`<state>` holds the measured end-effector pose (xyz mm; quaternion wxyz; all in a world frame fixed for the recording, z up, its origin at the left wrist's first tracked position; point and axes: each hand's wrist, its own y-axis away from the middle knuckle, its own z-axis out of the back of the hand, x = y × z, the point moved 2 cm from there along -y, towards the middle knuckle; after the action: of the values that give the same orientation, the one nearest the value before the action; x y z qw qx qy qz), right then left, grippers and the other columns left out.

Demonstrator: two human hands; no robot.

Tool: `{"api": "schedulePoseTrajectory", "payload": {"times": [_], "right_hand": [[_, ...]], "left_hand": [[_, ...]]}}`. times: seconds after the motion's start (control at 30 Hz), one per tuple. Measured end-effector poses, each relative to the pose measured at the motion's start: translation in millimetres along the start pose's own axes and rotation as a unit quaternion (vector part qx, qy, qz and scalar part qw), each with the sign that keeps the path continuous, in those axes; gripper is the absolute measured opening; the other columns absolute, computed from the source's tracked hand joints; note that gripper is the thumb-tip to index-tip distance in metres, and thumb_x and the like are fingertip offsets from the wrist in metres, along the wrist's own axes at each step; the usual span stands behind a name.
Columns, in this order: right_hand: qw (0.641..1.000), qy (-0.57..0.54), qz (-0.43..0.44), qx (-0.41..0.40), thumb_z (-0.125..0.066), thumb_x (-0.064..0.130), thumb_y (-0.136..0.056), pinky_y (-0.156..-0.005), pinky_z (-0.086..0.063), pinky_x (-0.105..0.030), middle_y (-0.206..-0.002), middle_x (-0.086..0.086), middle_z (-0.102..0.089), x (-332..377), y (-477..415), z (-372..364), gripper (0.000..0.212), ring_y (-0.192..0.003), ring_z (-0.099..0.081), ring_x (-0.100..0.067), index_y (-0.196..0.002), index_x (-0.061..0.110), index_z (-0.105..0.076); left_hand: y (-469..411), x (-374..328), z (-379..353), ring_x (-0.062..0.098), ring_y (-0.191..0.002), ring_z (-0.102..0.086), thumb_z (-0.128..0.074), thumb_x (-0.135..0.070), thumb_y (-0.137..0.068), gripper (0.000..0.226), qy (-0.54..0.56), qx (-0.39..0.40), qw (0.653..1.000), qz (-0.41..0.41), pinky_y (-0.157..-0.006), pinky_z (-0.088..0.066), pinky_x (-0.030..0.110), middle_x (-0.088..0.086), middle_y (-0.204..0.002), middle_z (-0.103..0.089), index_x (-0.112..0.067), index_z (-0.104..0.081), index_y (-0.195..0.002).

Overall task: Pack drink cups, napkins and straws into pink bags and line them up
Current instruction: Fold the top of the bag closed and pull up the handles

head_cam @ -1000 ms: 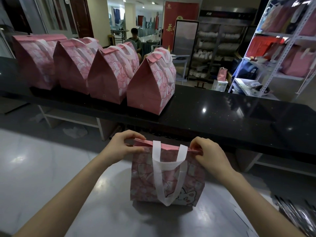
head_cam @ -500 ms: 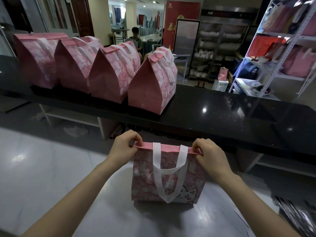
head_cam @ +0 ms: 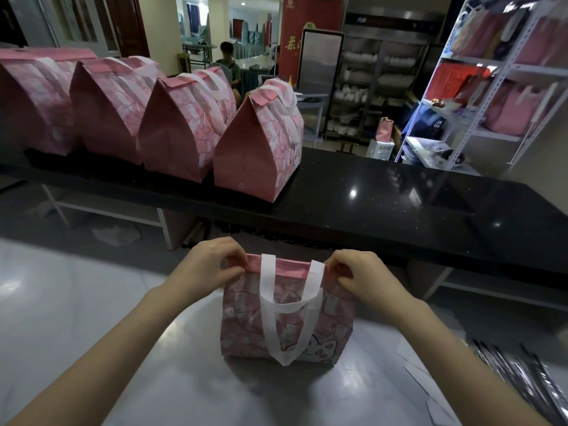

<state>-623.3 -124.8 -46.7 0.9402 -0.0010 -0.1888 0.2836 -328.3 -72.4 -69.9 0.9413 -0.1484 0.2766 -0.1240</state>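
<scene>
Closed bags (head_cam: 258, 149) crowd the counter (head_cam: 399, 204)'s left; right half passable.

Ahead of you a glossy black bench (head_cam: 399, 204) spans the room, ceiling light glinting off its top. Nearer you lies a pale grey bench (head_cam: 61, 302), also reflective. To your right stands a white metal rack (head_cam: 470, 61). Beyond: a glass-fronted cabinet (head_cam: 362, 87) of white crockery, a red banner (head_cam: 310, 13), a dark wooden door (head_cam: 129, 23).

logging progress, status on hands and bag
Left hand, right hand pinching pink bag top corners. Bag upright on table. Four bags lined on black counter.
</scene>
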Motion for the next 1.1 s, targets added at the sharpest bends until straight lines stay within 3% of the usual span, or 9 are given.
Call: {"api": "schedulePoseTrajectory", "payload": {"times": [0.13,0.23,0.3,0.43,0.6,0.7,0.83,0.93,1.1], "right_hand": [[0.999,0.019,-0.015,-0.032,-0.061,0.001,-0.084,-0.065,-0.055,-0.026,-0.074,0.010,-0.059,7.4,-4.0,-8.0,0.026,-0.072,-0.058,-0.009,-0.072,0.024,-0.055],[0.998,0.008,-0.030,-0.057,-0.060,-0.001,-0.083,-0.061,-0.054,-0.026,-0.069,0.009,-0.057,6.8,-5.1,-14.0,0.029,-0.069,-0.058,-0.011,-0.070,0.024,-0.054],[0.998,-0.029,-0.054,-0.034,-0.064,0.002,-0.083,-0.062,-0.053,-0.022,-0.076,0.011,-0.060,2.8,-7.4,-11.5,0.027,-0.075,-0.061,-0.009,-0.083,0.028,-0.057],[0.979,-0.185,-0.078,0.031,-0.069,0.019,-0.086,-0.079,-0.053,-0.016,-0.099,0.019,-0.066,-1.0,-12.0,1.7,0.043,-0.094,-0.063,0.003,-0.119,0.042,-0.055],[0.993,-0.094,-0.023,0.063,-0.066,0.026,-0.088,-0.079,-0.048,-0.014,-0.109,0.019,-0.062,23.8,-19.2,-14.6,0.035,-0.099,-0.058,0.001,-0.122,0.032,-0.061],[0.999,-0.030,-0.011,0.019,-0.064,0.019,-0.088,-0.076,-0.054,-0.026,-0.099,0.010,-0.069,33.1,-21.9,-21.8,0.020,-0.089,-0.061,-0.006,-0.104,0.029,-0.070],[1.000,-0.002,-0.018,-0.012,-0.056,-0.001,-0.081,-0.072,-0.056,-0.038,-0.081,0.006,-0.070,36.1,-22.5,-28.3,0.032,-0.078,-0.063,-0.013,-0.087,0.025,-0.073],[1.000,-0.005,-0.020,-0.013,-0.055,-0.001,-0.081,-0.073,-0.055,-0.038,-0.083,0.007,-0.070,36.0,-23.8,-28.8,0.033,-0.079,-0.062,-0.013,-0.089,0.025,-0.073],[1.000,-0.020,0.001,0.014,-0.050,0.006,-0.090,-0.082,-0.054,-0.036,-0.105,0.005,-0.070,40.9,-27.4,-29.1,0.033,-0.096,-0.063,-0.014,-0.108,0.026,-0.069]], "left_hand": [[3.3,0.5,-12.9,-0.002,-0.076,-0.060,-0.079,-0.008,-0.075,0.033,0.053,-0.054,0.995,0.068,-0.065,-0.050,0.013,-0.016,-0.077,-0.061,-0.031,-0.054,-0.079],[4.1,1.4,-17.0,-0.001,-0.076,-0.060,-0.079,-0.009,-0.075,0.031,0.077,-0.073,0.990,0.092,-0.063,-0.052,0.017,-0.013,-0.075,-0.062,-0.028,-0.055,-0.078],[3.6,2.0,-13.9,0.000,-0.077,-0.060,-0.079,-0.012,-0.076,0.031,0.078,-0.050,0.991,0.094,-0.066,-0.049,0.016,-0.014,-0.079,-0.063,-0.033,-0.057,-0.085],[0.5,1.9,1.6,-0.008,-0.092,-0.059,-0.071,-0.032,-0.085,0.028,0.149,0.030,0.983,0.107,-0.069,-0.048,0.009,-0.020,-0.092,-0.066,-0.046,-0.061,-0.107],[-9.2,-27.5,-12.3,0.001,-0.098,-0.057,-0.072,-0.040,-0.082,0.045,0.002,0.069,0.997,0.017,-0.087,-0.048,0.024,-0.015,-0.107,-0.064,-0.032,-0.061,-0.125],[-13.2,-35.2,-24.5,0.010,-0.095,-0.059,-0.071,-0.039,-0.082,0.033,-0.089,0.033,0.995,-0.015,-0.091,-0.040,0.029,-0.011,-0.102,-0.066,-0.027,-0.068,-0.112],[-13.6,-41.3,-34.9,0.010,-0.090,-0.061,-0.062,-0.032,-0.088,0.010,-0.135,-0.011,0.990,-0.025,-0.090,-0.027,0.027,-0.012,-0.093,-0.068,-0.026,-0.069,-0.092],[-14.9,-40.7,-35.0,0.009,-0.090,-0.059,-0.057,-0.033,-0.090,0.011,-0.145,-0.021,0.989,-0.015,-0.089,-0.025,0.026,-0.012,-0.092,-0.067,-0.028,-0.067,-0.091],[-22.7,-43.6,-37.2,0.009,-0.093,-0.054,-0.053,-0.044,-0.089,0.020,-0.164,0.022,0.985,-0.048,-0.089,-0.031,0.030,-0.014,-0.094,-0.063,-0.033,-0.065,-0.100]]}}
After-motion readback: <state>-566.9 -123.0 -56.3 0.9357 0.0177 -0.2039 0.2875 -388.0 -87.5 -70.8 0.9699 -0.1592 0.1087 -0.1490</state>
